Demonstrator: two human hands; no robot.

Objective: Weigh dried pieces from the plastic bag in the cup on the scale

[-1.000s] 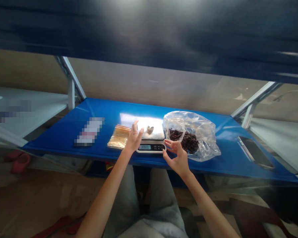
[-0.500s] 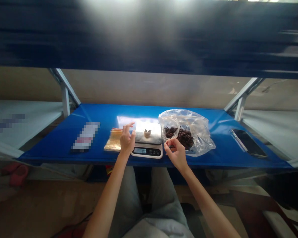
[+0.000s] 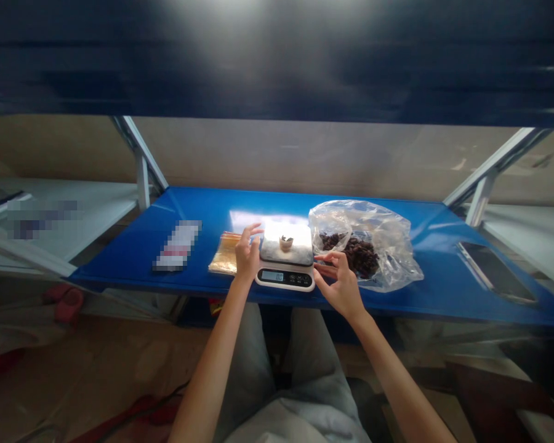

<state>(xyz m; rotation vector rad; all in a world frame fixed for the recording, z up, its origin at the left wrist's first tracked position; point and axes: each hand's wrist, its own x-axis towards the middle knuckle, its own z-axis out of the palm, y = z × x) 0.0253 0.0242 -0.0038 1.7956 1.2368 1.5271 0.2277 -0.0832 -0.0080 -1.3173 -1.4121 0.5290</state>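
Note:
A white digital kitchen scale (image 3: 286,271) sits on the blue table, its display showing what looks like 0.0. On its plate stands a small pale cup (image 3: 285,245) with dark bits at the rim. At the scale's left edge is my left hand (image 3: 248,251), empty, with fingers apart. My right hand (image 3: 339,283) is by the right edge, fingers spread and nothing visible in them. Just behind it lies an opened clear plastic bag (image 3: 392,246) with dark brown dried pieces (image 3: 361,255) inside.
A stack of gold-tinted clear packets (image 3: 224,253) lies left of the scale. Farther left is a blurred-out white packet (image 3: 178,246). A phone (image 3: 496,271) rests at the right end. A blue panel (image 3: 277,67) hangs overhead, with metal struts at both sides.
My right hand's fingers have gone from pinched together to spread beside the scale. My left hand stays at the scale's left edge. The whole view has shifted slightly.

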